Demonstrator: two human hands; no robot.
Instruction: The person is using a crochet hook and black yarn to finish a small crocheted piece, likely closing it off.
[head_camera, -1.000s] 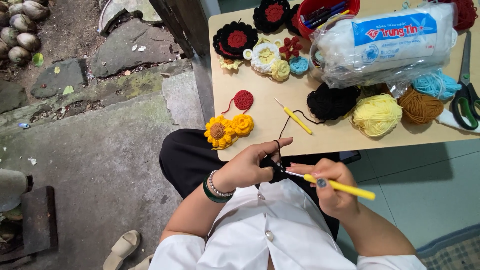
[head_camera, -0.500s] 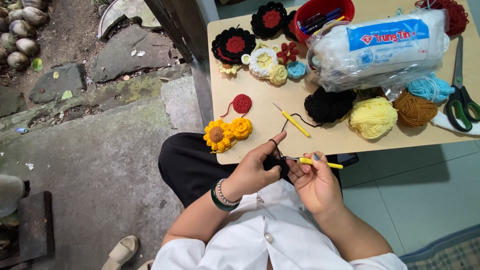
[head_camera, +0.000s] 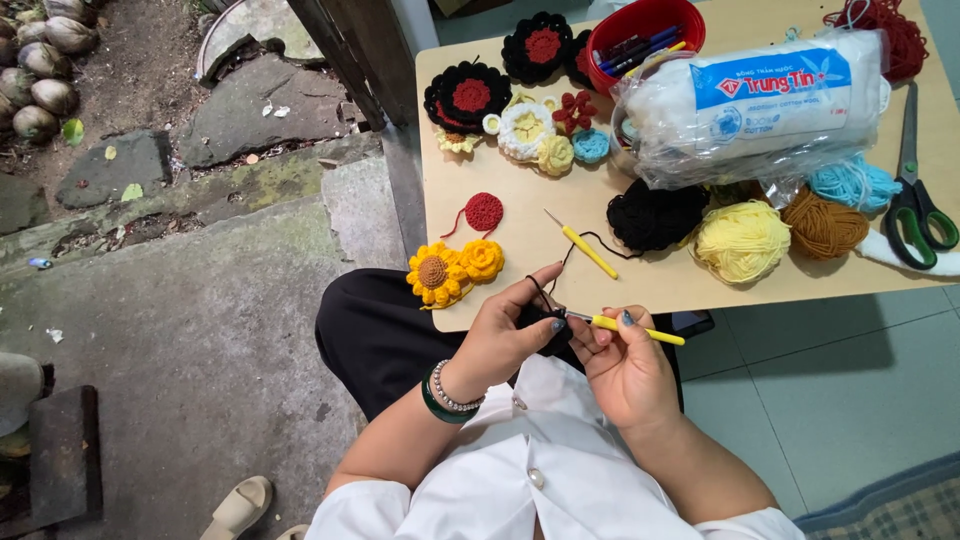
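The right hand (head_camera: 628, 365) is closed in a pinch around a yellow-handled crochet hook (head_camera: 625, 327), its metal tip pointing left into a small black crochet piece (head_camera: 545, 325) that the left hand (head_camera: 505, 335) grips between thumb and curled fingers, just in front of the person's white shirt (head_camera: 520, 480) and below the near edge of the table (head_camera: 680, 285). A strand of black yarn (head_camera: 585, 243) runs from the left fingers up over the table edge to a black yarn ball (head_camera: 655, 215). The left wrist wears a green bangle (head_camera: 435, 405) and a beaded bracelet. On the table just beyond the hands lies a second yellow crochet hook (head_camera: 585, 248), and to its left a crocheted sunflower (head_camera: 435, 275) touches a yellow crocheted rose (head_camera: 482, 260), with a small red crocheted disc (head_camera: 484, 211) above them. Beside the black ball sit a pale yellow yarn ball (head_camera: 742, 240) and a brown yarn ball (head_camera: 825, 225), with light blue yarn (head_camera: 852, 182) behind. Green-handled scissors (head_camera: 915, 200) lie at the right edge. Farther back are a clear bag of white stuffing (head_camera: 760, 105), a red basket (head_camera: 645, 30) of pens, and several finished black-and-red crocheted flowers (head_camera: 468, 97).
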